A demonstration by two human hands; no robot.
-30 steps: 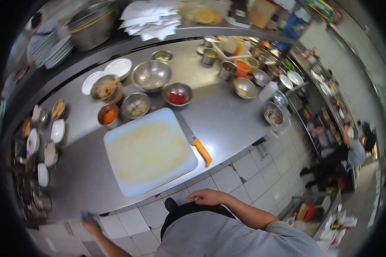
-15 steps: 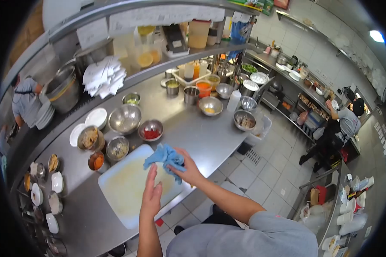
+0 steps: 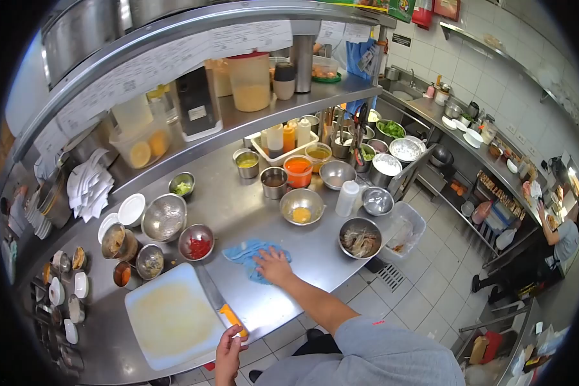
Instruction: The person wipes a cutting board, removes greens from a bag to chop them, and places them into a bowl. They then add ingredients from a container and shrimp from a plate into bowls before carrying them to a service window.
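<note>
My right hand [image 3: 274, 265] lies flat on a crumpled blue cloth [image 3: 243, 252], pressing it to the steel counter with its fingers spread. Low in the view, by the counter's front edge, is my left hand [image 3: 228, 355], its fingers loosely bent and apart. Its fingertips are right at the butt of a knife's orange handle [image 3: 231, 319]. The knife blade [image 3: 207, 286] points away from me along the right side of a white cutting board [image 3: 170, 315], which has yellowish stains.
Metal bowls stand beyond the hands, one with red pieces [image 3: 197, 242], one with egg yolk [image 3: 302, 207], and one with shrimp [image 3: 359, 238] near the right corner. A squeeze bottle [image 3: 347, 198] is close by. Above runs a shelf [image 3: 238, 119]. Another person [image 3: 556, 248] works at the far right.
The cloth, bunched in my right hand above the board, is now spread on the counter under that palm. My left hand has dropped toward the front edge. The knife has come into view.
</note>
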